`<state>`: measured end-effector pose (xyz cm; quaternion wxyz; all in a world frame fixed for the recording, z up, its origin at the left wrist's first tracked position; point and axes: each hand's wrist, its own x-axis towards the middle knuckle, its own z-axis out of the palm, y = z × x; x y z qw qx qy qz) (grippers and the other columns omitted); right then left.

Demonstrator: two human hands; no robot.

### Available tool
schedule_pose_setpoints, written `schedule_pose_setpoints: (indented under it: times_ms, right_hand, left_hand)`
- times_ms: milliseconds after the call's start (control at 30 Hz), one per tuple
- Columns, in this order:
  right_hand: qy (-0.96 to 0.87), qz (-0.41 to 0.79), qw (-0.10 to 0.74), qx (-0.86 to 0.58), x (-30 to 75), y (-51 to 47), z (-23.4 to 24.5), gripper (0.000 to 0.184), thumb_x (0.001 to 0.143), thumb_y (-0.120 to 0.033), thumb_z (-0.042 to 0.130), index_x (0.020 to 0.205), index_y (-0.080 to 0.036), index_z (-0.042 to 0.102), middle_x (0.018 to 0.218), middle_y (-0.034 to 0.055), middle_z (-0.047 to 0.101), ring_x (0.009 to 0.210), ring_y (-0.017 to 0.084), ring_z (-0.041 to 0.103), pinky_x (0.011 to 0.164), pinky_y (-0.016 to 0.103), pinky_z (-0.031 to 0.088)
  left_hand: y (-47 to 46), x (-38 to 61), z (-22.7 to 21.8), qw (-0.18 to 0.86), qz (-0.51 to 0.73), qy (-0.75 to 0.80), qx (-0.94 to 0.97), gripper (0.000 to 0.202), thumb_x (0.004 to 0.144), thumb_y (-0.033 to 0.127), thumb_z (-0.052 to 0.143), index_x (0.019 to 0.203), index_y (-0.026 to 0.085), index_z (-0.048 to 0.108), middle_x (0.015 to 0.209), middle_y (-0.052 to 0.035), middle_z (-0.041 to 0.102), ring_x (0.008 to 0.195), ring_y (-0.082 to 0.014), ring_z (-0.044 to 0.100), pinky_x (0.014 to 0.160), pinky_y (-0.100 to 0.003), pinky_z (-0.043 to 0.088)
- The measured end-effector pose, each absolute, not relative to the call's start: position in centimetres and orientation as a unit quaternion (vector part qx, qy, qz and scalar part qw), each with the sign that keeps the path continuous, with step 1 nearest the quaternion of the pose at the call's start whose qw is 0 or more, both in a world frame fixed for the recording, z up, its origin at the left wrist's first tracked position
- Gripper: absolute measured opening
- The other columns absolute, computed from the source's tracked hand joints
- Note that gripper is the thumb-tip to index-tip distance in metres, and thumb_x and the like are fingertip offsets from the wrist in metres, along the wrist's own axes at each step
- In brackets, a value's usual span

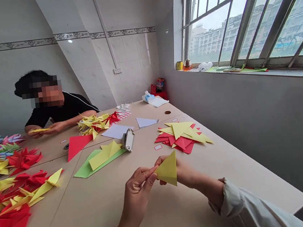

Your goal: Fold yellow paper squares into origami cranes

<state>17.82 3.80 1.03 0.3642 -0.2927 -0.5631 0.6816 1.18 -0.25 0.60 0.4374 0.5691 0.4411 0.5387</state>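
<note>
A small yellow folded paper triangle [169,171] is held up above the table's near side. The thumb and forefinger of my left hand [138,188] pinch its left corner. My right hand [184,171] grips it from behind; the paper hides most of those fingers, though some fingertips show at its left edge. Beyond my hands lies a pile of red and yellow folded paper triangles [182,144]. Left of that, a yellow folded sheet [105,155] rests on a green one [85,169], beside a tilted, phone-like device [128,140].
Red and yellow folded paper pieces [19,197] heap up on the table [97,214] at left, with more colours behind. Across the table a person in black [55,113] holds yellow paper near another heap [94,123]. A tissue box [148,97] stands at the far corner; a wall runs along the right.
</note>
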Motion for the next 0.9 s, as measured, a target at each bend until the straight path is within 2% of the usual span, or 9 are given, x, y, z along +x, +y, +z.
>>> schedule_pose_setpoints:
  times_ms: [100,233,433,533,600,667,767,900]
  right_hand:
    - [-0.535,0.722,0.358,-0.253,17.8,3.6,1.0,0.022,0.071,-0.035,0.069,0.076,-0.016,0.059,0.057,-0.0007,0.059,0.052,0.012,0.054,0.051,0.024,0.038]
    - [-0.498,0.748,0.363,-0.246,17.6,3.5,0.8,0.021,0.070,-0.034,0.070,0.073,-0.018,0.057,0.057,-0.0017,0.057,0.050,0.011,0.049,0.050,0.024,0.035]
    - [-0.460,0.779,0.308,-0.294,17.4,3.1,0.9,0.033,0.069,-0.036,0.069,0.092,-0.020,0.053,0.060,-0.0027,0.057,0.049,0.009,0.047,0.045,0.019,0.030]
    - [-0.472,0.773,0.297,-0.301,17.8,3.2,1.4,0.030,0.074,-0.035,0.063,0.099,-0.020,0.054,0.073,0.0012,0.060,0.063,0.013,0.055,0.052,0.023,0.038]
    - [-0.490,0.739,0.354,-0.298,18.2,3.6,1.6,0.025,0.078,-0.036,0.060,0.099,-0.021,0.057,0.090,0.0042,0.060,0.080,0.016,0.056,0.061,0.026,0.044]
    - [-0.515,0.697,0.415,-0.276,18.5,4.0,1.8,0.024,0.081,-0.036,0.059,0.102,-0.023,0.059,0.100,0.0043,0.058,0.088,0.016,0.054,0.069,0.026,0.044]
    - [-0.544,0.666,0.452,-0.236,18.8,4.4,1.9,0.035,0.079,-0.034,0.064,0.113,-0.026,0.057,0.096,0.0031,0.058,0.086,0.014,0.053,0.073,0.026,0.044]
    - [-0.552,0.670,0.457,-0.196,18.6,4.1,1.9,0.044,0.072,-0.028,0.072,0.114,-0.027,0.060,0.096,0.0029,0.057,0.088,0.016,0.054,0.076,0.029,0.046]
  left_hand:
    - [-0.7,1.1,0.9,0.364,0.516,0.431,0.645,0.031,0.074,0.025,0.069,0.104,0.027,0.070,0.087,-0.0062,0.066,0.084,-0.0212,0.060,0.075,-0.027,0.048]
    - [-0.8,0.9,1.3,0.279,0.521,0.431,0.682,0.039,0.066,0.020,0.076,0.103,0.032,0.070,0.097,-0.0067,0.068,0.092,-0.0243,0.060,0.084,-0.030,0.047]
    - [-0.7,0.7,0.9,0.250,0.500,0.412,0.719,0.028,0.072,0.019,0.070,0.096,0.032,0.073,0.091,-0.0059,0.071,0.089,-0.0237,0.061,0.081,-0.031,0.047]
    - [-0.4,0.6,0.4,0.326,0.524,0.434,0.656,0.015,0.075,0.024,0.067,0.088,0.026,0.074,0.085,-0.0052,0.070,0.083,-0.0217,0.061,0.077,-0.029,0.048]
    - [-0.1,0.6,0.1,0.431,0.553,0.445,0.556,0.013,0.077,0.031,0.066,0.084,0.023,0.073,0.083,-0.0036,0.070,0.081,-0.0198,0.060,0.075,-0.028,0.048]
    - [0.1,0.8,0.0,0.531,0.573,0.432,0.450,0.017,0.078,0.036,0.065,0.083,0.021,0.070,0.087,-0.0027,0.070,0.084,-0.0180,0.060,0.076,-0.027,0.048]
    - [0.2,1.0,0.2,0.615,0.578,0.396,0.362,0.020,0.075,0.037,0.067,0.084,0.020,0.069,0.094,-0.0037,0.069,0.086,-0.0163,0.060,0.075,-0.025,0.048]
    - [-0.1,1.2,0.5,0.642,0.573,0.386,0.332,0.023,0.072,0.035,0.071,0.087,0.019,0.069,0.093,-0.0046,0.069,0.082,-0.0162,0.062,0.069,-0.024,0.049]
